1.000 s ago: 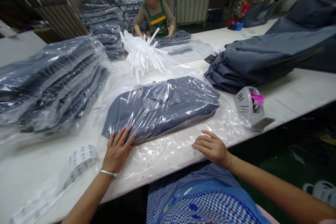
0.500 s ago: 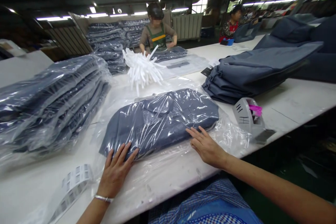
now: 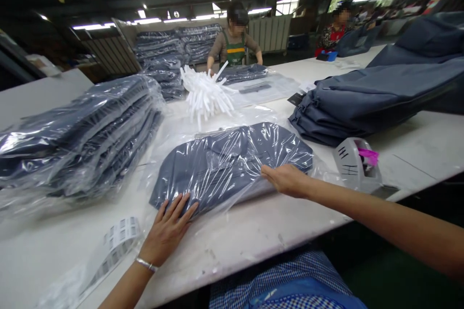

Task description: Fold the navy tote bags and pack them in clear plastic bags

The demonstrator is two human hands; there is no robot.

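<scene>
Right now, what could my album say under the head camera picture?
Left hand rests on a blue bundle in clear plastic; right hand pinches the plastic.

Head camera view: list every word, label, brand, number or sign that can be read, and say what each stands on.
No text reads for certain.
Pale grey holder: black strokes, something like "H" shapes; unclear whether they are letters.
Label strip: dark printed blocks, too blurred to read.
Black tag: too small to read.
Green apron: light lettering near the yellow band, too small to read.
</scene>
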